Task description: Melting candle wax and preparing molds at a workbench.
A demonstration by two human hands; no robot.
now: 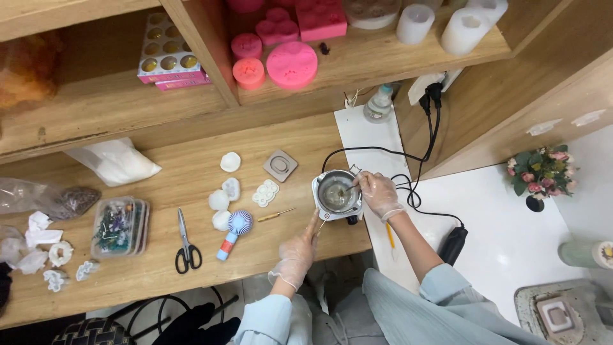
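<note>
A small metal melting pot (336, 193) sits on a white heater base at the right end of the wooden table (191, 255). My right hand (378, 193), in a clear glove, holds a thin stirring stick that dips into the pot. In its own clear glove, my left hand (299, 250) grips the pot's handle at the near side. A black power cord (408, 172) runs from the heater to a wall socket.
Black-handled scissors (187, 246), a small blue hand fan (235, 230), white moulded pieces (225, 191), a clear box of small bits (120, 225) and a white bag (118, 161) lie on the table. Pink moulds (290, 64) and white candles (464, 29) fill the shelf. A flower pot (539, 176) stands right.
</note>
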